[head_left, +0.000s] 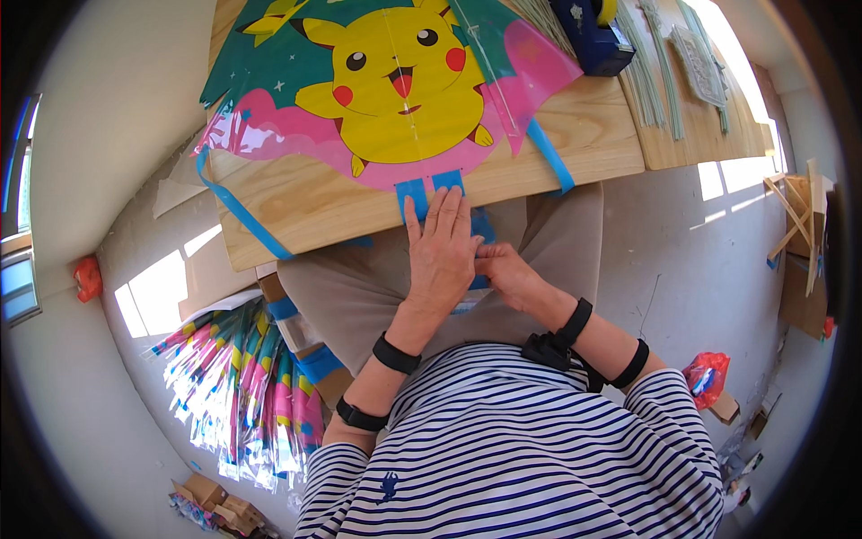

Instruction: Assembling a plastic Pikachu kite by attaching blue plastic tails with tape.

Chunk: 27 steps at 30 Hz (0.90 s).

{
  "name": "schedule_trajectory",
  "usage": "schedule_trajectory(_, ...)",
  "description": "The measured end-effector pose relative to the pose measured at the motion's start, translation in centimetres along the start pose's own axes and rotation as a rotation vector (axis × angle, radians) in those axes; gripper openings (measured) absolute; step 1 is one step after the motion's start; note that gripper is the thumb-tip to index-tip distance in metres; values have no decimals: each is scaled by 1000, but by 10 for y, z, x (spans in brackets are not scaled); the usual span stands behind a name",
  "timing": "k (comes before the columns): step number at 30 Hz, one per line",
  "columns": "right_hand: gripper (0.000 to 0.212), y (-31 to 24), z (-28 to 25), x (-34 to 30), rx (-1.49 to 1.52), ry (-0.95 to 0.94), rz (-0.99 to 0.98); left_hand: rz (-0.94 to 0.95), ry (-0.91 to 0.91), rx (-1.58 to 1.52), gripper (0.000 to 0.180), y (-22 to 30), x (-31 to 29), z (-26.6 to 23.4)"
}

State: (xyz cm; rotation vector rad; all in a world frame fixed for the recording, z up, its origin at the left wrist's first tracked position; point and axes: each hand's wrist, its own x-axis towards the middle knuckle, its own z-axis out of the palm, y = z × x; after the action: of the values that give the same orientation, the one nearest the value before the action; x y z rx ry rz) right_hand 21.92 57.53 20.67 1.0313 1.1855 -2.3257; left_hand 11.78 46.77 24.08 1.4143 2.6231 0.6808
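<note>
A kite (404,117) printed with a yellow cartoon character on green and pink lies flat on the wooden table, its lower tip toward me. Blue strips (412,190) are fixed at that tip and run over the table's near edge. My left hand (437,256) rests on them with its fingers stretched out flat. Just right of it, off the table edge, my right hand (516,277) has its fingers closed around a blue strip (482,226), mostly hidden by the hands. Longer blue ribbons (549,154) hang from the kite's two side corners.
A dark blue tape dispenser (612,54) stands beside the kite at the far right. Past it lie bundles of thin rods (642,85) and a clear plastic box (699,74). Many wrapped kites (247,386) are piled low on my left. A red bag (707,379) sits at right.
</note>
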Motion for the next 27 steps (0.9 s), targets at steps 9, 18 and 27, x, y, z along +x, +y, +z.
schedule_trajectory(9,17,-12,7,-8,-497,123,-87,1,-4,44,59,-2,0,2)
schedule_trajectory(18,29,-75,-5,-15,-1261,505,-1050,-34,0,44,58,-1,0,5)
schedule_trajectory(27,39,-78,-18,19,-1548,467,-1190,-46,5,43,57,1,0,6)
